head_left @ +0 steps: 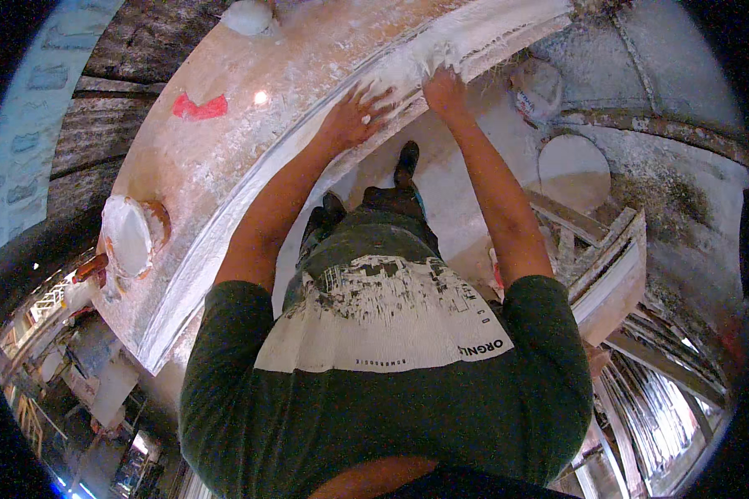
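Observation:
A long white plaster moulding (250, 187) runs along the near edge of the tan workbench top (225, 62), from lower left to upper right. My left hand (354, 121) lies on it with the fingers spread, and white residue coats the fingertips. Just to the right, my right hand (446, 93) has its fingers bent into a ragged clump of white fibre (431, 56) on the moulding. The fingertips are whitened and partly lost in the clump. Both forearms reach forward over the bench edge.
A plaster-crusted bucket (131, 237) stands at the bench's left end, and a white rounded container (248, 17) at the far side. A red scrap (200, 106) lies on the top. To the right are a whitish bag (537, 90), a round disc (574, 172) and a wooden frame (612, 279).

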`<state>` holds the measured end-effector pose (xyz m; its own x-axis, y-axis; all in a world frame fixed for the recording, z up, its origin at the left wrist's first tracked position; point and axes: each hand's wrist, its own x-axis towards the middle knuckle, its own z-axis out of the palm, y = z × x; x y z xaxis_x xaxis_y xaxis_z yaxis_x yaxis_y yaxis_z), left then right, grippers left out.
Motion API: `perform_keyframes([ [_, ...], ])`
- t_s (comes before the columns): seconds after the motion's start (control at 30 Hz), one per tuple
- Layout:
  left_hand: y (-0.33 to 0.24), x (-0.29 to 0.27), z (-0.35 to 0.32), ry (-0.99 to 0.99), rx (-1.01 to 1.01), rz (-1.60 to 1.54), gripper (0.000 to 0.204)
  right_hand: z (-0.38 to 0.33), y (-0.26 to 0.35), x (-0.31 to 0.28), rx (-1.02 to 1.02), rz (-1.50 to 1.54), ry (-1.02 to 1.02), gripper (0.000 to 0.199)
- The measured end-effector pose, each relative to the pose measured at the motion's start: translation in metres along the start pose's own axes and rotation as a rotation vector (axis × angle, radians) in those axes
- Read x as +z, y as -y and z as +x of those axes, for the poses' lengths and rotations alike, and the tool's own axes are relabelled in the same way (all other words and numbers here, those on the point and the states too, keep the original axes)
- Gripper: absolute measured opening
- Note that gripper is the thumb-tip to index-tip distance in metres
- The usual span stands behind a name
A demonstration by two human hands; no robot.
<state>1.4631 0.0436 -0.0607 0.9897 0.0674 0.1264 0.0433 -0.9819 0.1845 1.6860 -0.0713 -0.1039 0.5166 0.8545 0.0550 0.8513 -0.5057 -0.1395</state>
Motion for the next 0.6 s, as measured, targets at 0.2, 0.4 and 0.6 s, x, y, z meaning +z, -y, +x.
perform_keyframes([
  [0.2, 0.003, -0.006, -0.004, 0.037, -0.009, 0.088, 0.048, -0.055, 0.071, -0.052, 0.013, 0.257, 0.274, 0.044],
  [0.4, -0.005, -0.005, 0.020, 0.338, -0.051, 0.052, 0.045, -0.037, 0.071, -0.038, -0.089, 0.103, 0.365, 0.040],
  [0.6, -0.006, 0.036, 0.182, -0.100, 0.095, -0.048, 0.040, 0.097, -0.138, 0.030, 0.228, 0.121, 0.344, 0.034],
])
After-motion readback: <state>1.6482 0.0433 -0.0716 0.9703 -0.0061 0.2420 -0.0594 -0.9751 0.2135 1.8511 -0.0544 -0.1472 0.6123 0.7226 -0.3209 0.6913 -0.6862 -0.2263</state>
